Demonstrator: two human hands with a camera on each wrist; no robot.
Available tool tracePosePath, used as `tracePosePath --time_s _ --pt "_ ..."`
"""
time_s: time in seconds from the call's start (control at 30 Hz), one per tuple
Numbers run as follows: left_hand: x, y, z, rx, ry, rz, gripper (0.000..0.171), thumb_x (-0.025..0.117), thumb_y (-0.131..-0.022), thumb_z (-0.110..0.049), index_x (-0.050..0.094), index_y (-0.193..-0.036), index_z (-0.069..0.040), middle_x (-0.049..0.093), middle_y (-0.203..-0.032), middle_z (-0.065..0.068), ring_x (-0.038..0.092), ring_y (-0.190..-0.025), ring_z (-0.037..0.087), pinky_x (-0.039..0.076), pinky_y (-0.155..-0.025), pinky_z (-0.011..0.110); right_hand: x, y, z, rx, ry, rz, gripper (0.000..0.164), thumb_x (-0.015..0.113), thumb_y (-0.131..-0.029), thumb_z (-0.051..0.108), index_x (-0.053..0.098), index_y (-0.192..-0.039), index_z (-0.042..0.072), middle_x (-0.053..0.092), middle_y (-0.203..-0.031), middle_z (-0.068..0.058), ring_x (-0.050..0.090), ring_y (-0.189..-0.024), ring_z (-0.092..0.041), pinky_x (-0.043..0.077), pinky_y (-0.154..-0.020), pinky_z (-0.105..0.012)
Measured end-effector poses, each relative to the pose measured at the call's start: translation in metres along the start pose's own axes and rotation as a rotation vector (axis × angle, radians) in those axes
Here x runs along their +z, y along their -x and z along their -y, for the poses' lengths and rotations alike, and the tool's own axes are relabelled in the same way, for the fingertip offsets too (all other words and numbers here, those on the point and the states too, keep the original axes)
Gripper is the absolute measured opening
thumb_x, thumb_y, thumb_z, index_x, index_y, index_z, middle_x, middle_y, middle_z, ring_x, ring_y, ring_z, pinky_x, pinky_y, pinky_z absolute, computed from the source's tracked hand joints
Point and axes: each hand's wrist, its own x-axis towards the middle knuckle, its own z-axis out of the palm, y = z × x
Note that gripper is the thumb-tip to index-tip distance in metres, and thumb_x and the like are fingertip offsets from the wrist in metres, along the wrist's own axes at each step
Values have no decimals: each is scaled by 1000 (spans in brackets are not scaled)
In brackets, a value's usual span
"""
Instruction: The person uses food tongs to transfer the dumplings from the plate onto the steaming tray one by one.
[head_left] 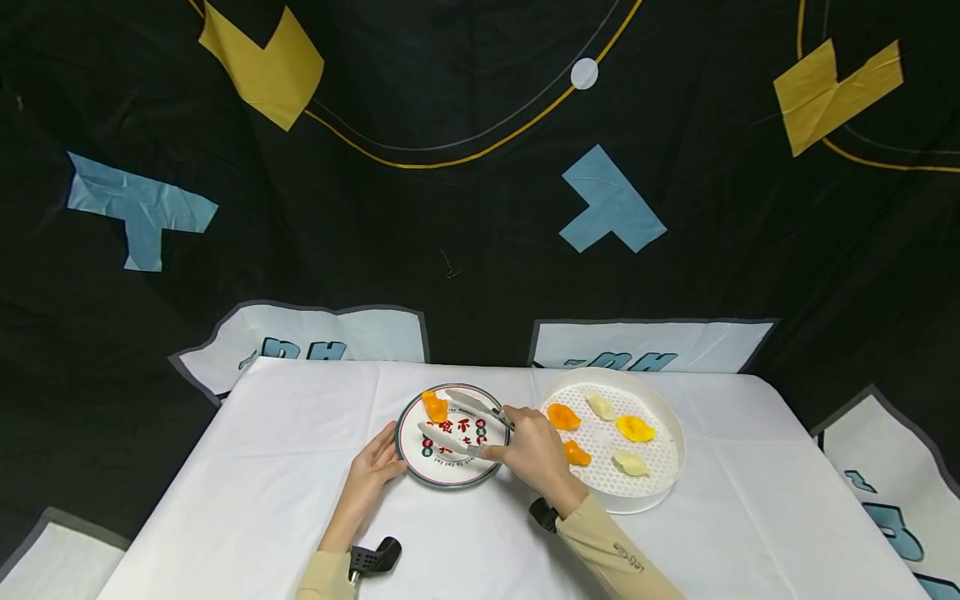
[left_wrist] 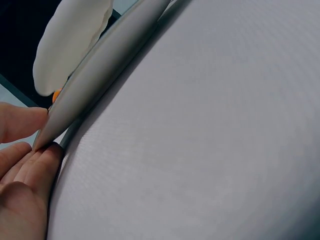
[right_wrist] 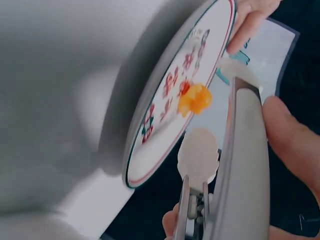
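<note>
A round white plate (head_left: 411, 448) with a dark green rim and red printed characters is on the table. At its left edge my left hand (head_left: 372, 468) grips the rim; in the left wrist view the thumb (left_wrist: 22, 122) lies above and the fingers below. My right hand (head_left: 538, 452) holds tongs (head_left: 450, 442) over the plate, their two arms spread. On the plate's upper left lies an orange dumpling-like piece (head_left: 435, 407). It shows beyond the pale scalloped tongs tip (right_wrist: 198, 155) in the right wrist view, with nothing between the tips.
To the right stands a round white steamer tray (head_left: 671, 467) with a perforated base. Orange pieces (head_left: 562, 417), a yellow piece (head_left: 635, 429) and pale pieces (head_left: 631, 463) lie spread in it. A white cloth (head_left: 285, 467) covers the table, and a black curtain (head_left: 450, 250) hangs behind.
</note>
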Motion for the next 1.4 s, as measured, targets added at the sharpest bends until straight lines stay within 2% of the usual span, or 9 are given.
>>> tracePosePath --time_s 0.27,0.37,0.53,0.8,1.03,1.23,1.4 --pt "-1 -1 2 7 5 2 71 51 -84 17 21 -147 9 21 -152 27 26 -138 35 40 -103 20 18 -1 9 50 48 -38 72 88 -63 37 65 -117 -5 67 -99 -19 63 -86 -30 57 -72 -42" --pt "-1 -1 3 13 6 7 71 51 -84 18 20 -147 9 20 -152 28 26 -137 37 40 -102 20 23 -2 10 45 83 -55 70 87 -63 38 67 -115 -3 67 -98 -19 63 -85 -30 57 -71 -41" --pt "-1 -1 2 8 -5 2 71 51 -84 17 20 -147 9 20 -152 28 25 -138 36 39 -102 20 28 -3 11 18 145 -84 61 86 -64 39 70 -110 1 68 -90 -15 63 -77 -26 54 -62 -37" --pt "0 0 -1 -3 -8 -2 71 52 -85 15 21 -148 7 21 -152 26 26 -138 34 38 -104 20 33 -3 11 0 114 -118 49 87 -65 31 73 -103 1 70 -88 -14 65 -78 -27 55 -62 -39" --pt "0 0 0 12 -17 3 71 53 -85 15 21 -148 7 22 -152 25 27 -138 34 39 -103 20 28 -2 4 -35 43 -133 47 85 -68 28 73 -105 2 71 -92 -13 66 -80 -25 57 -66 -37" --pt "0 0 1 16 -32 6 71 53 -85 13 21 -148 7 21 -152 26 26 -138 35 38 -103 20 16 0 0 -77 6 -135 45 85 -68 28 73 -105 4 71 -89 -9 64 -76 -20 54 -62 -33" --pt "0 0 1 18 -55 3 71 54 -86 12 21 -148 6 22 -152 25 28 -138 35 38 -103 20 4 1 -4 -78 -37 -116 45 84 -69 26 73 -107 4 71 -94 -8 64 -82 -20 55 -65 -34"
